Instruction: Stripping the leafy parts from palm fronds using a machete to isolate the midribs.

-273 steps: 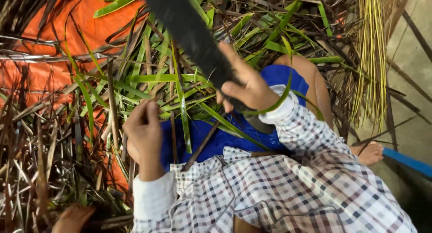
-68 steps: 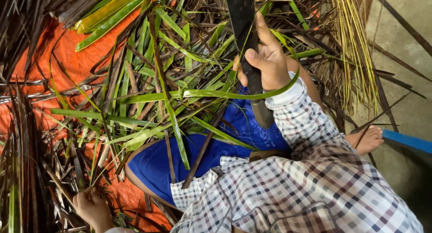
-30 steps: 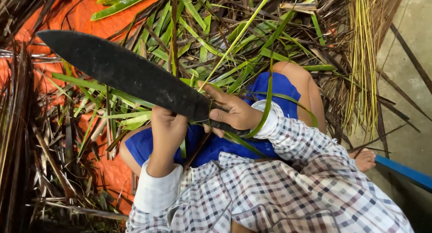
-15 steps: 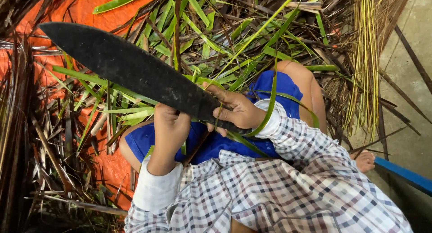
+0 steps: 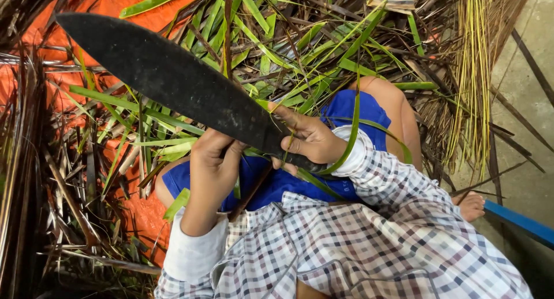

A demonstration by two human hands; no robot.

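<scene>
- Head view: right hand (image 5: 309,138) is clenched around the handle of a broad, dark, curved-tip machete (image 5: 167,79), held above the lap.
- Left hand (image 5: 212,160) pinches a long green palm leaf strip (image 5: 332,51) just under the blade.
- Judging by the litter of green leaf offcuts (image 5: 173,146) and the bundle of yellowish stripped ribs (image 5: 473,74), some stripping is done; many leaves remain.

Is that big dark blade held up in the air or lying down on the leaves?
Held up. The right hand grips the blade at its handle end, slanting it over the green leaves; the left hand is just beneath it.
</scene>
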